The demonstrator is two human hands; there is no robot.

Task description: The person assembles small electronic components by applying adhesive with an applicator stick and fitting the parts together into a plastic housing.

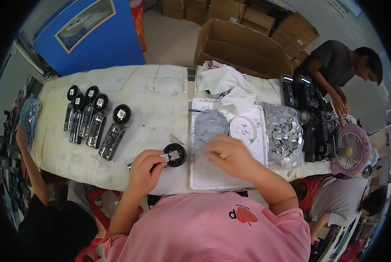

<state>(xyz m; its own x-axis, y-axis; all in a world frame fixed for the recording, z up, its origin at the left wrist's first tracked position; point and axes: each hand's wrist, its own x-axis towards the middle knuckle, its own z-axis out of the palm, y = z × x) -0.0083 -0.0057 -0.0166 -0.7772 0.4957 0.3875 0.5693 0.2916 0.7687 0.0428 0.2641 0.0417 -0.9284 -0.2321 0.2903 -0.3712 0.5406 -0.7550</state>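
My left hand (146, 171) grips a black device (174, 154) with a round head and a small pale square part on its face, holding it at the near edge of the white table (156, 96). My right hand (231, 156) hovers over a white tray (200, 178), fingers curled and blurred; what they pinch, if anything, is too small to tell. Just beyond that hand lie a round grey dish (210, 123) and a round white dish (243, 129) with small dark bits.
Several finished black devices (95, 120) lie in a row at the left. A clear bag of small shiny parts (283, 131) sits to the right, beyond it a pile of black devices (313, 118) and a pink fan (350, 148). Other people work at both sides; a cardboard box (241, 46) stands behind.
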